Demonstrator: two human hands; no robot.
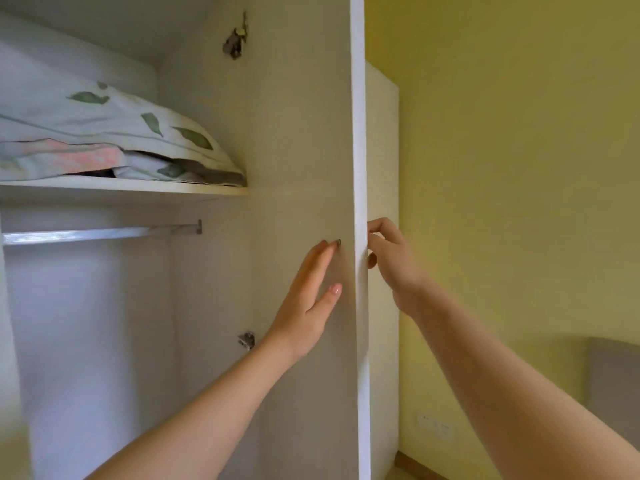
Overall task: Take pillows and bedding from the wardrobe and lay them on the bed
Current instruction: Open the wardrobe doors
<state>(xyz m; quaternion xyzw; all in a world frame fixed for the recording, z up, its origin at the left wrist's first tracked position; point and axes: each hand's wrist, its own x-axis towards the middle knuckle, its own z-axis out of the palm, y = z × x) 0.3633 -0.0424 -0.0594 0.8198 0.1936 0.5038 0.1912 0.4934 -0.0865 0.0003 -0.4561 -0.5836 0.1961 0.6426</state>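
The wardrobe stands open in front of me. On its upper shelf [121, 189] lies a pillow [114, 123] in a white cover with green leaves, on top of folded bedding [59, 159] with a pink patch. The open wardrobe door [304, 140] swings out to the right, edge-on to me. My left hand [306, 306] lies flat with fingers apart on the door's inner face. My right hand [393, 261] curls around the door's outer edge, at the same height. The bed itself is not in view.
A metal hanging rail [100, 233] runs under the shelf, with an empty hanging space below. Two hinges [237, 38] sit on the door's inner side. A yellow wall [519, 168] with sockets [435, 426] is to the right, and a grey panel [613, 393] shows at the lower right.
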